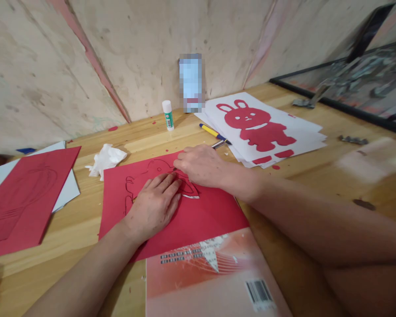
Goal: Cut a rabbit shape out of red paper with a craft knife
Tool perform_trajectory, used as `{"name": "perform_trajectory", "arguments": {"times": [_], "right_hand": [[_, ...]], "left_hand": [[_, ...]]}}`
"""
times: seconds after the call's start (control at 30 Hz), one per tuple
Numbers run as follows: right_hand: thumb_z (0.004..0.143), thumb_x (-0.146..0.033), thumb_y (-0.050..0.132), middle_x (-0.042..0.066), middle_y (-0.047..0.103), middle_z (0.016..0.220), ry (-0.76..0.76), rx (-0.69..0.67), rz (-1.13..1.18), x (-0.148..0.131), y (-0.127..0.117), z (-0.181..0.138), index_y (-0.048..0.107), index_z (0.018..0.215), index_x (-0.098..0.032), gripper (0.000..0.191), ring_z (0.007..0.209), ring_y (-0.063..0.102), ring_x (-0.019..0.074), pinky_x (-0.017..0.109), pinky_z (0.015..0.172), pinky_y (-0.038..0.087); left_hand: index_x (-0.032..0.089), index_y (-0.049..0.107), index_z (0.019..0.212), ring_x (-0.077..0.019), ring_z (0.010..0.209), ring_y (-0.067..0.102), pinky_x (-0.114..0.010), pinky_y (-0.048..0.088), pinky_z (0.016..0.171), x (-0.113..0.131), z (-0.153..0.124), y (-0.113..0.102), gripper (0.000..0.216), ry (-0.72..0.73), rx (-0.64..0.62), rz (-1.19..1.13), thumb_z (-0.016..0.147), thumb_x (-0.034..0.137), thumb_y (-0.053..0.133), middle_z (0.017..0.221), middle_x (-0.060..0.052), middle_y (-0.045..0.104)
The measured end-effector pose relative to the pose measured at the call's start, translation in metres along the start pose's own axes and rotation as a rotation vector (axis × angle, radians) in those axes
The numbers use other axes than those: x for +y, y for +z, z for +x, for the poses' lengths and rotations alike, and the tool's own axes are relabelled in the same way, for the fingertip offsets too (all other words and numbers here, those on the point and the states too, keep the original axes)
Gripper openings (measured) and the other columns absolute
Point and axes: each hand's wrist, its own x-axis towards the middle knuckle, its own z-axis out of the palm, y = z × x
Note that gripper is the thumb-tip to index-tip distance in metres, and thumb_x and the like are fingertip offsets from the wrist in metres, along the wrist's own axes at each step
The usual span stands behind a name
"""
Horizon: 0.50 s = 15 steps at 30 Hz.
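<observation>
While our left hand (155,200) lies palm down on the red sheet (207,215), fingers extended and close together, our right hand (203,166) bends over the sheet's far part, just beside the left fingertips. The left grip is spread nearly flat, and we see nothing held in it. The right grip is curled inward; we cannot tell how far it is open or whether it holds the silver shaft (218,143) visible just behind it. The red sheet, bearing a black-line drawing (155,166), lies before us on the worktop (141,135), overlapping a printed book (181,290). Beside the left fingers, a narrow white edge shows in the sheet. Beyond it stand a glue stick (168,116) and, against the wall (132,53), a pixelated phone (190,83). To the right, we find white papers (280,111) bearing a red rabbit figure (267,135), with a yellow-and-blue pen (211,131) alongside; to the left, a crumpled tissue (107,159) and a second red sheet (49,209).
</observation>
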Motion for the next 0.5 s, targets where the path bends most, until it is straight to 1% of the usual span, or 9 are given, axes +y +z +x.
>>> {"name": "perform_trajectory", "arguments": {"times": [0.27, 0.5], "right_hand": [[0.086, -0.012, 0.047, 0.008, 0.070, 0.085, 0.035, -0.009, 0.010, -0.0007, -0.0023, -0.0008, 0.068, 0.089, -0.018, 0.022, 0.078, 0.058, 0.0183, 0.029, 0.055, 0.027], [0.089, -0.015, 0.046, 0.007, 0.069, 0.083, 0.041, 0.010, 0.012, -0.0005, -0.0023, -0.0019, 0.068, 0.087, -0.018, 0.022, 0.076, 0.060, 0.0191, 0.030, 0.053, 0.023]], "left_hand": [[0.012, 0.056, 0.121, -0.0282, 0.116, 0.052, -0.045, 0.049, 0.089, -0.0001, 0.0004, -0.0007, 0.032, 0.000, 0.003, 0.004, 0.095, 0.024, 0.041, 0.125, -0.014, 0.059], [0.011, 0.056, 0.120, -0.0286, 0.115, 0.053, -0.046, 0.050, 0.088, 0.0011, 0.0007, -0.0011, 0.033, -0.005, -0.004, 0.017, 0.095, 0.024, 0.041, 0.125, -0.014, 0.060]]}}
